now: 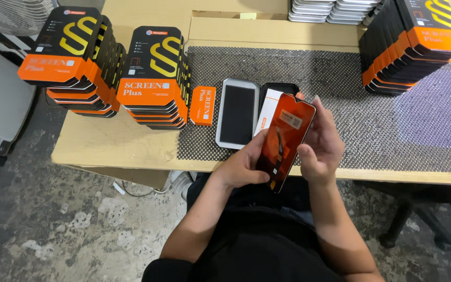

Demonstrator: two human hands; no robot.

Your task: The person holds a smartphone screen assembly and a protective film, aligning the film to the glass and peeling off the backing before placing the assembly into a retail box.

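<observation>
Centrally, one phone screen panel (285, 140), orange-tinted, held above the worktop (131, 141) edge: left hand (244, 166) closed on its lower end, right hand (320, 143) gripping its right edge; long axis tilted up-right.

Arms: were bare to the shoulders.
Top: was black, sleeveless-looking.
Left hand (244, 167), right hand (320, 146): wore no gloves.
</observation>
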